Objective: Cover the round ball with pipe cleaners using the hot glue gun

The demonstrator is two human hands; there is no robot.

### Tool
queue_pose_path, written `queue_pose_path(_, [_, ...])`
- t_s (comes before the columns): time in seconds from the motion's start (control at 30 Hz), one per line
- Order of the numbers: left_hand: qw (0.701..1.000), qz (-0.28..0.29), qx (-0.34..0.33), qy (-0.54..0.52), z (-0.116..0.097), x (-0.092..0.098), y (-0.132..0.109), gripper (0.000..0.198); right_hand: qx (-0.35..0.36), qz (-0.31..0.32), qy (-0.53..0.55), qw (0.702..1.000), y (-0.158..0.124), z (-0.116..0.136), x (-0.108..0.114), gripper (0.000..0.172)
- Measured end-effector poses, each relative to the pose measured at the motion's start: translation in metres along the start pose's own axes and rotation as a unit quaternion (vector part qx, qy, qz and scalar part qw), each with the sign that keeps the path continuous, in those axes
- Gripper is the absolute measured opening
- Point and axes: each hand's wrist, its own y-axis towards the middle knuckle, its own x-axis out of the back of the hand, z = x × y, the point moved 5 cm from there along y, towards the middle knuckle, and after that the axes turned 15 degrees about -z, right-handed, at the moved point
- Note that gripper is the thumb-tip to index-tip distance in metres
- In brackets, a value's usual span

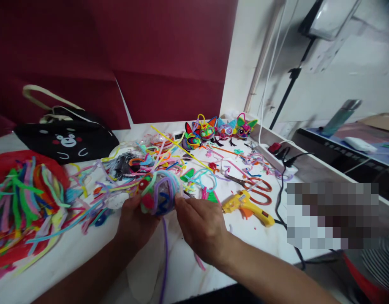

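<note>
A round ball covered in pipe cleaners (pixel 164 192) is held between my two hands above the near part of the table. Purple, pale blue, dark blue, red and green strands lie over its clear surface. My left hand (pixel 134 221) is closed around its lower left side. The fingers of my right hand (pixel 202 226) are pinched against its right edge; their tips are partly hidden. From beneath the ball a purple pipe cleaner (pixel 165 257) hangs down. Right of my right hand lie a yellow glue gun (pixel 248 207) and orange-handled scissors (pixel 257 190).
Loose pipe cleaners (pixel 150 158) litter the table behind the ball, and a red bag of them (pixel 56 169) sits at the left. Several finished eared balls (pixel 226 128) stand at the back, near a black tote bag (pixel 83 141). A power strip (pixel 281 162) with cables runs along the right.
</note>
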Motion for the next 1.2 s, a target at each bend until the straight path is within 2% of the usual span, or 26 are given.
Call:
queue_pose_path(0.1, [1.000, -0.017, -0.010, 0.004, -0.001, -0.001, 0.002, 0.011, -0.009, 0.001, -0.006, 1.000, 0.004, -0.001, -0.005, 0.024])
queue_pose_path(0.23, [1.000, -0.014, -0.008, 0.013, -0.002, -0.003, 0.003, 0.012, 0.004, 0.012, -0.013, 1.000, 0.003, -0.003, -0.011, 0.027])
queue_pose_path(0.57, [0.999, 0.036, -0.006, 0.018, 0.000, -0.003, 0.003, 0.009, -0.019, -0.002, 0.015, 1.000, -0.004, -0.005, -0.013, 0.025])
queue_pose_path(0.67, [1.000, 0.019, 0.008, 0.019, 0.002, -0.003, 0.004, 0.014, -0.029, 0.007, 0.006, 1.000, -0.005, -0.007, -0.015, 0.027])
queue_pose_path(0.77, [0.999, -0.013, 0.021, 0.024, 0.003, -0.002, 0.006, 0.019, -0.086, 0.029, 0.055, 0.994, -0.008, -0.014, -0.018, 0.028])
queue_pose_path(0.83, [0.999, -0.031, 0.020, 0.026, 0.004, -0.001, 0.007, 0.018, -0.159, 0.039, 0.126, 0.978, -0.009, -0.023, -0.020, 0.028])
queue_pose_path(0.9, [0.999, -0.038, 0.020, 0.032, 0.004, -0.001, 0.008, 0.017, -0.258, 0.046, 0.199, 0.944, -0.012, -0.034, -0.024, 0.026])
queue_pose_path(1.03, [0.999, -0.014, 0.025, 0.044, 0.005, -0.003, 0.009, 0.016, -0.463, 0.079, 0.297, 0.831, -0.023, -0.052, -0.035, 0.025])
queue_pose_path(1.1, [0.998, -0.010, 0.026, 0.051, 0.005, -0.004, 0.009, 0.018, -0.512, 0.087, 0.318, 0.793, -0.027, -0.055, -0.038, 0.025])
queue_pose_path(1.2, [0.997, -0.031, 0.025, 0.061, 0.005, -0.006, 0.007, 0.025, -0.527, 0.073, 0.317, 0.785, -0.028, -0.055, -0.038, 0.023])
